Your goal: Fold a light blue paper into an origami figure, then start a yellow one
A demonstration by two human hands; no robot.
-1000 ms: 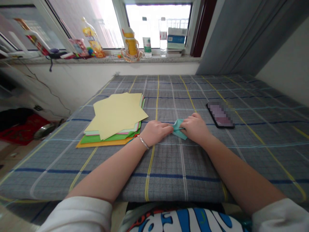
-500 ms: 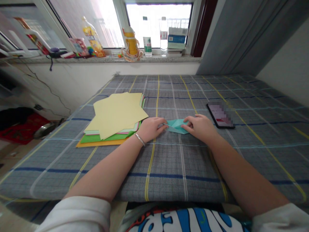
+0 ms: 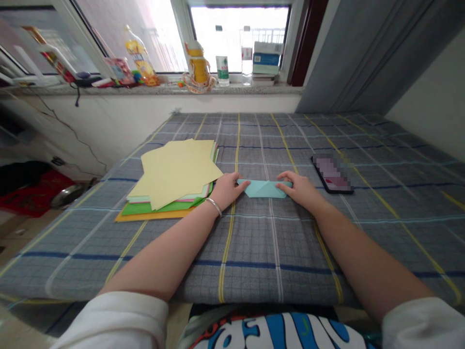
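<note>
A folded sheet of light blue-green paper [image 3: 264,189] lies between my hands, its long shape running left to right with slanted ends and crease lines on top. My left hand [image 3: 229,189], with a silver bangle at the wrist, pinches the paper's left end between thumb and fingers. At the other end, my right hand [image 3: 296,188] grips the paper with the thumb on the near face and the fingers behind. Just left of my left hand is a stack of coloured paper [image 3: 178,169], pale yellow sheets uppermost, with green and orange edges showing below.
A phone [image 3: 332,173] rests right of my right hand on the checked cloth [image 3: 250,242] covering the table. Along the windowsill [image 3: 163,89] stand a yellow drink bottle [image 3: 141,58], a yellow flask [image 3: 198,65], clear bottles and boxes [image 3: 267,60]. A grey curtain [image 3: 348,53] hangs at the right.
My left hand has shifted slightly left and my right hand slightly right along the paper. The paper, more bunched and partly covered before, now shows as a longer flat strip.
</note>
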